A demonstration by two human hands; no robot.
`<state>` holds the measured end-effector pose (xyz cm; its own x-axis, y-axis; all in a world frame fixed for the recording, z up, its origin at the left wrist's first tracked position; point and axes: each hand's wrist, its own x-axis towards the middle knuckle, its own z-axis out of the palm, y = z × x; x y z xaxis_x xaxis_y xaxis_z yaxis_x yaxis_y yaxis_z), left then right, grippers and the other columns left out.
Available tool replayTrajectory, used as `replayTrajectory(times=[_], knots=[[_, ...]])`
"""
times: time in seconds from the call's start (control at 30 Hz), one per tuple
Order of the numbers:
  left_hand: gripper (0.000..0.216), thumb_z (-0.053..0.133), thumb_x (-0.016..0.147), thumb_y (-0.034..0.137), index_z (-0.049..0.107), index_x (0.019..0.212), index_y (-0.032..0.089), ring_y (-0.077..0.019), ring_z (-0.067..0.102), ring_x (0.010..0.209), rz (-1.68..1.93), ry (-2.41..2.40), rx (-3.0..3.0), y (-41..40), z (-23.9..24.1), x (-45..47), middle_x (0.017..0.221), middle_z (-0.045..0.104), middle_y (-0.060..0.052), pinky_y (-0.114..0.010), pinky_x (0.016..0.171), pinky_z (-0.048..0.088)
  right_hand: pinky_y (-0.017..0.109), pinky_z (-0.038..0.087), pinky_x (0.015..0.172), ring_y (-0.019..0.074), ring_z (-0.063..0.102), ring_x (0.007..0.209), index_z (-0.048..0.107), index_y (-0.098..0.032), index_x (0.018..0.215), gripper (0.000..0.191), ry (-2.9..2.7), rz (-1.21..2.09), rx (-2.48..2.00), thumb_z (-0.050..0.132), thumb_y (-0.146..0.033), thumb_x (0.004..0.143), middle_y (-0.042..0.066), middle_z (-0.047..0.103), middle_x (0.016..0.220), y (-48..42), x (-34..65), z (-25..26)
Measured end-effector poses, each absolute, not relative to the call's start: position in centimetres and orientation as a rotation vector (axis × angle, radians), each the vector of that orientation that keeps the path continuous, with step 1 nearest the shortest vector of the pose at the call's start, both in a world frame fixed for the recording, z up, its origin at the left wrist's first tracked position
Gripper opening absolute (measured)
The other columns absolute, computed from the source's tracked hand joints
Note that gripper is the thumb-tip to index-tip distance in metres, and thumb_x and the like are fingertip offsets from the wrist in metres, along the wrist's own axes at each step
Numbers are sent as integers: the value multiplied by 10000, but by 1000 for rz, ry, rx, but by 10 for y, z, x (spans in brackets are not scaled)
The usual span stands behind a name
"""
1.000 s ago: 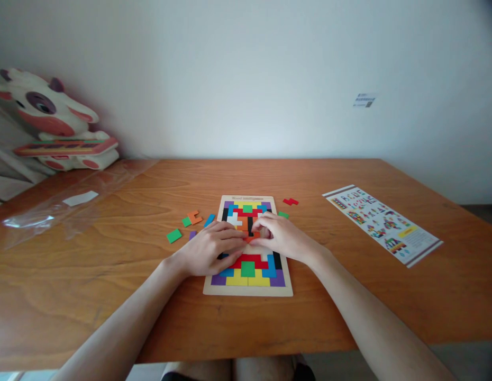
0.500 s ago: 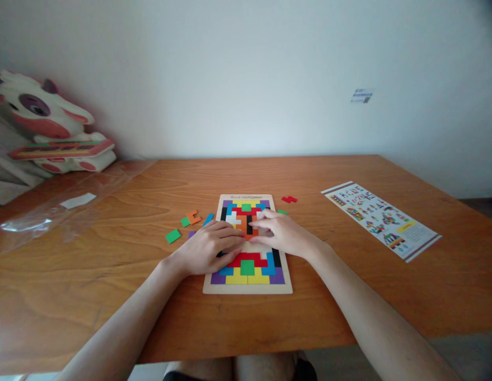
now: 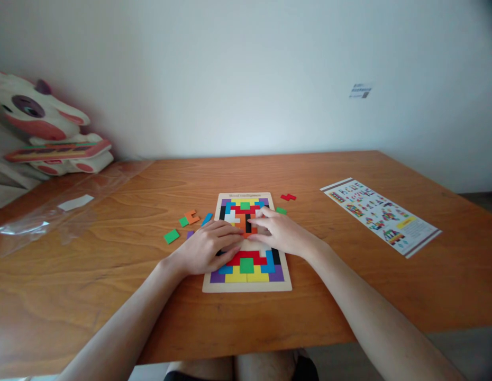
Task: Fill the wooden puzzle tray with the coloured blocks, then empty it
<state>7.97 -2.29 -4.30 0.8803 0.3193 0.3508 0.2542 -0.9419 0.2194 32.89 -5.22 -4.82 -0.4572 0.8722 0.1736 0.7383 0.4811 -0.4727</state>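
The puzzle board (image 3: 246,287) lies flat on the worktop (image 3: 246,323), in the middle of the scene toward the near edge, its pale frame filled with coloured pieces. In its near part, red pieces sit beside a green square (image 3: 246,265), with yellow pieces (image 3: 235,275) nearer and purple at both near corners; a pale bare band shows across the middle. Just beyond that band, a narrow black piece (image 3: 248,223) stands among orange ones. The left hand (image 3: 208,246) lies palm down over the board's left side, fingers outstretched and close together, tips by the orange pieces; its underside is hidden, so whether it grips anything cannot be told. The right hand (image 3: 283,230) reaches in from the right, thumb and forefinger spread apart beside the black and orange pieces. Loose pieces lie left of the board: a blue piece (image 3: 207,218), an orange piece (image 3: 191,216) against a small green piece (image 3: 183,222), a green rectangle (image 3: 172,236) and a partly covered purple piece (image 3: 190,234). Off the board's far right side are a red piece (image 3: 288,197) and part of another green one (image 3: 281,210). Farther right rests a printed sheet (image 3: 383,217); far left, a clear plastic bag (image 3: 119,177) and a cow-shaped toy keyboard (image 3: 59,127). A label (image 3: 361,91) marks the wall behind.
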Motion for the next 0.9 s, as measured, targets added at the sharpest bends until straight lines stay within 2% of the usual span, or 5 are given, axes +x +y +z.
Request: replayTrajectory(times=[0.13, 0.3, 0.53, 0.7, 0.9], knots=[[288, 517, 970, 233, 669, 1212, 197, -236, 637, 1114, 588, 462, 2887, -23, -43, 80, 1218, 697, -97, -404, 984, 509, 341, 531, 814, 182, 646, 849, 687, -195, 1201, 352, -2165, 500, -1324, 602, -422, 945, 92, 659, 1066, -50, 332, -44], [264, 527, 966, 253, 679, 1175, 198, -240, 643, 1094, 618, 546, 2895, -22, -43, 77, 1223, 694, -97, -409, 954, 516, 323, 486, 710, 176, 597, 720, 700, -194, 1013, 310, -1810, 224, -1390, 474, -406, 993, 68, 677, 879, -38, 350, -47], [264, 523, 959, 287, 692, 1143, 201, -250, 652, 1041, 822, 975, 2862, -3, -46, 54, 1180, 708, -100, -412, 924, 509, 336, 480, 705, 201, 604, 730, 670, -188, 949, 301, -1572, 113, -1464, 478, -420, 959, 92, 699, 885, -21, 372, -75], [271, 509, 953, 288, 699, 1125, 199, -242, 653, 1047, 843, 1100, 2845, 13, -49, 29, 1171, 712, -102, -393, 953, 496, 365, 489, 721, 217, 610, 745, 673, -164, 961, 366, -1407, 192, -1508, 510, -490, 930, 114, 706, 900, -24, 377, -85], [293, 511, 947, 337, 706, 1117, 198, -263, 650, 1065, 820, 1259, 2766, 18, -54, 19, 1170, 713, -110, -433, 975, 490, 355, 503, 692, 216, 622, 740, 677, -162, 969, 432, -1410, 366, -1476, 541, -567, 908, 115, 712, 899, -32, 381, -86]])
